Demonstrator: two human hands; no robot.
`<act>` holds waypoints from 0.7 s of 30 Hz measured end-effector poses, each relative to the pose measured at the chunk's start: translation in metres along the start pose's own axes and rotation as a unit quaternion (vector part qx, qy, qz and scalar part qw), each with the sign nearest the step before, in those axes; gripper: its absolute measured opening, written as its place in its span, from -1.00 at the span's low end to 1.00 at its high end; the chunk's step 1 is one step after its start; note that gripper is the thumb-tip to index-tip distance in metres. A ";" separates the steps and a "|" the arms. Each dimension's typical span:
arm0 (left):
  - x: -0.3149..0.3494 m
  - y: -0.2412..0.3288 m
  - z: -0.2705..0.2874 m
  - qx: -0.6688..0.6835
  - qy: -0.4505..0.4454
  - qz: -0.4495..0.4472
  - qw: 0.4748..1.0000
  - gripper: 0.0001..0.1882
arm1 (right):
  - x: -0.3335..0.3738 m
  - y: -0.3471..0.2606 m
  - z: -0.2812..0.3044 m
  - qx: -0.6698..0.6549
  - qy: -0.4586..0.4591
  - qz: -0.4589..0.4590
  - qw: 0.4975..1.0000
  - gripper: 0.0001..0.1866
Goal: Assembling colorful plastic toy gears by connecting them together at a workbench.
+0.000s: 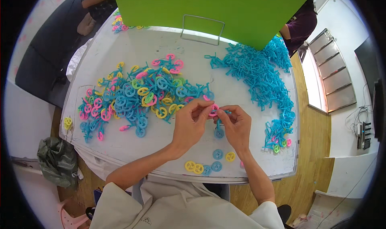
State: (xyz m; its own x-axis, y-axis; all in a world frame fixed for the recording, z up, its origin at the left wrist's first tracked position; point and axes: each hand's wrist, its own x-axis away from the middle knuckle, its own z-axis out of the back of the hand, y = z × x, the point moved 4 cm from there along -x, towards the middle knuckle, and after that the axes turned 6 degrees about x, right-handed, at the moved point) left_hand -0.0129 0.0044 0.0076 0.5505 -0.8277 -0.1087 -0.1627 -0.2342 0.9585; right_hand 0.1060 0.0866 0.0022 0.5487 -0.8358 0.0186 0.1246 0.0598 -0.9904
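Note:
Over the white table, my left hand (188,125) pinches a small pink plastic wheel (214,109) by its left side. My right hand (236,128) closes on the wheel's other side, its fingertips around a thin blue plastic piece that is mostly hidden. Just under the hands lies a blue wheel (218,133) with a blue stem. Loose yellow wheels (198,168) and blue wheels (217,154) rest between my forearms. To the left spreads a heap of blue stems with wheels in blue, pink, yellow and green (132,94).
A large pile of blue plastic stems (257,68) runs down the table's right side, with a few wheels (276,148) at its near end. A green panel (209,12) stands at the back. Two other people (299,26) are beyond it. A dark green bag (58,160) sits left.

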 end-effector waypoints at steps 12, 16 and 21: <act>0.001 0.003 0.001 -0.052 0.015 0.027 0.998 -0.85 | 0.005 -0.008 -0.001 0.173 0.040 0.069 0.982 -0.84; -0.004 -0.007 0.004 -0.074 -0.028 0.005 0.997 -0.89 | -0.002 -0.001 0.006 0.158 -0.024 0.090 0.983 -0.81; -0.008 0.004 0.005 0.034 -0.011 0.109 0.993 -0.88 | -0.001 -0.021 0.016 -0.172 -0.255 -0.025 0.951 -0.70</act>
State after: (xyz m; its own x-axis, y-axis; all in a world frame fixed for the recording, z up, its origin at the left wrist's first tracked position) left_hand -0.0218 0.0074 0.0109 0.4792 -0.8728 0.0925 -0.3306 -0.0819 0.9402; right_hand 0.1156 0.0951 0.0246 0.8895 -0.4548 0.0450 -0.0680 -0.2290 -0.9711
